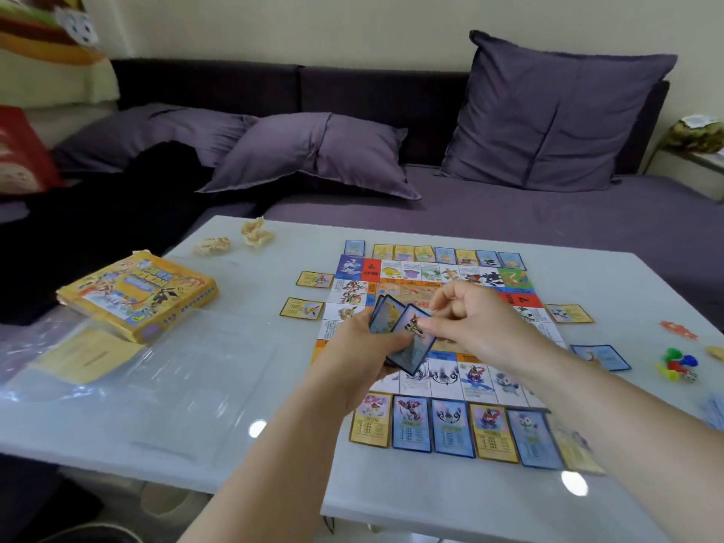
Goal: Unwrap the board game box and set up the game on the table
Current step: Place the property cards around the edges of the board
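L hand [360,346] is gripping a small fan of cards [386,321] over the middle of the game board [450,274]. R hand [478,319] is pinching the front blue-edged card of that fan, fingers curled. Both hands & forearms are covering the board's centre and part of its R side. Board is lying flat on the white table [431,503], w/ a near row of cards [450,427] along its near edge, a far row of cards [442,253] along the far edge, two yellow cards [301,308] off its L edge & one single card [568,313] off the R. Yellow game box [137,295] is resting at table's L, at the edge of clear plastic wrap [176,366] that is spreading toward the near side. Two crumpled paper bits [256,231] are lying near the far L corner. Coloured tokens [677,364] are sitting far R, near a blue card [601,356]. Purple sofa [470,213] w/ cushions [548,119] is standing behind the table.
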